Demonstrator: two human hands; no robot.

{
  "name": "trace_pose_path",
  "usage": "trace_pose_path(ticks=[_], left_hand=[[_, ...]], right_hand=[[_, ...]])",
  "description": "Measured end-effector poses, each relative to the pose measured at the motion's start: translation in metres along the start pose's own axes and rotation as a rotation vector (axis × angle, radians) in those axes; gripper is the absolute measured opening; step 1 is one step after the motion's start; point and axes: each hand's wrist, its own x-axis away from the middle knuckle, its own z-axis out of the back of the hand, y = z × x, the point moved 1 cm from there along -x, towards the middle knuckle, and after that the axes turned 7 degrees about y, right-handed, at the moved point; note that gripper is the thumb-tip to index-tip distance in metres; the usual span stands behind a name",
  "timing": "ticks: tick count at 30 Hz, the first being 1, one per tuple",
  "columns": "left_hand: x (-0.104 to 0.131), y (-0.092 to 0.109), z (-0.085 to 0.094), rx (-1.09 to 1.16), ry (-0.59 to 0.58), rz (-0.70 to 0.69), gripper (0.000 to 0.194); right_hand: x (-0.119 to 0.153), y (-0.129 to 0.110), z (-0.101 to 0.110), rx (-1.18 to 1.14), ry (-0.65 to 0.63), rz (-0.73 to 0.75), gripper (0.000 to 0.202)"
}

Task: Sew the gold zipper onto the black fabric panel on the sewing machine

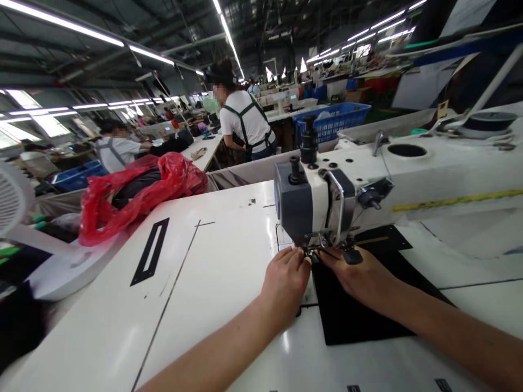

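Note:
A white and grey sewing machine (pixel 292 201) stands over the white table, its needle area low and partly covered by my hands. My left hand (pixel 286 280) is closed at the left of the needle area, fingers bent and pressed together; whatever they pinch is hidden. A black fabric piece (pixel 339 321) lies flat under the machine's arm, its upper corner at the needle. On that fabric rests my right hand (pixel 359 275), fingers drawn together toward the needle, the tips hidden behind the machine head. Behind my right hand lies a smaller black piece with a slot (pixel 384 238).
A black slotted frame piece (pixel 150 251) lies on the white tabletop (pixel 220 272) to the left. Beyond it are a red plastic bag (pixel 180 171) and a white fan (pixel 16 201). A blue basket (pixel 333 122) and co-workers (pixel 245 117) are further back.

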Motion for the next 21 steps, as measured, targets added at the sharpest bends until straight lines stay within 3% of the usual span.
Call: trace_pose_path(ticks=[9,21], left_hand=[[0.0011,0.0003,-0.0062,0.010,0.055,0.045,0.012],[-0.0021,-0.0069,-0.0036,0.082,0.007,0.095,0.010]], right_hand=[[0.0024,0.0040,-0.0005,0.017,0.022,0.041,0.039],[-0.0023,0.0031,0.0035,-0.006,0.040,0.021,0.032]])
